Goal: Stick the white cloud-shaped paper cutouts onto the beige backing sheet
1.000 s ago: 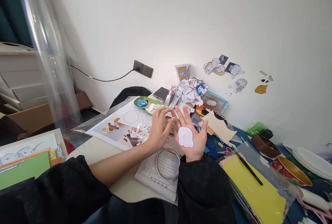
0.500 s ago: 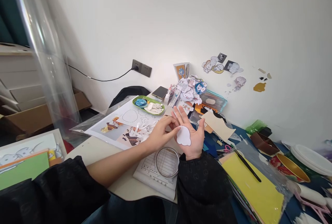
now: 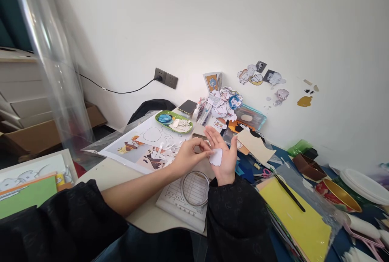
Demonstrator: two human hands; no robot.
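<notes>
l hand [image 3: 188, 155] fingertips pinch left edge of white paper cutout [image 3: 216, 158]. cutout lies flat on r hand [image 3: 226, 161], palm up, fingers spread. both hover over tape ring [image 3: 183, 191] on ruled sheet [image 3: 174, 201]. green dish [image 3: 158, 117] w/ scraps behind, yellow sheets [image 3: 299, 221] to the right.

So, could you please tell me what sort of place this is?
Most likely a home craft desk: a white paper cut-out lies on the open right hand, cartoon cut-outs pile up by the wall, and yellow paper and scissors lie nearby.
</notes>
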